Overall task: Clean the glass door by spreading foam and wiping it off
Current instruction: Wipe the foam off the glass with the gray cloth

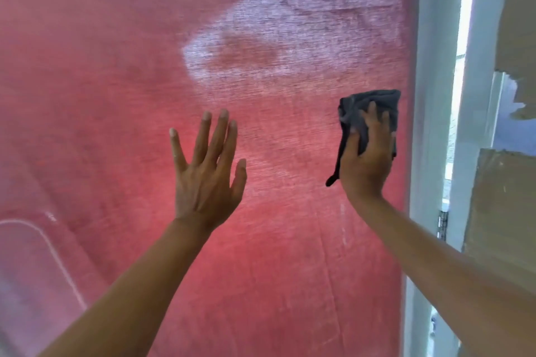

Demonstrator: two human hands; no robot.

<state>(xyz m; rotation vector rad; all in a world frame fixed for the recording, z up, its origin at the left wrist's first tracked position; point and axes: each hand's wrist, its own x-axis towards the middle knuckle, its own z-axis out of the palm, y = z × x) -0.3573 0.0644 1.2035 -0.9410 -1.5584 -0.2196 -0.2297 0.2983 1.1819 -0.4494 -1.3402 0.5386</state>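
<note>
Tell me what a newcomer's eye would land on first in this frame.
The red-tinted glass door fills the view, with a whitish foam smear at upper centre. The right hand presses a dark grey cloth against it near the white frame; the left hand is raised, fingers spread.

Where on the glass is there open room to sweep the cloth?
Open glass lies left of the left hand and below both forearms. It is tight where the right hand presses the cloth beside the white frame.

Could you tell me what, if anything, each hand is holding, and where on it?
The right hand presses a dark cloth to the glass, fingers spread over its middle. The left hand is open and holds nothing.
</note>
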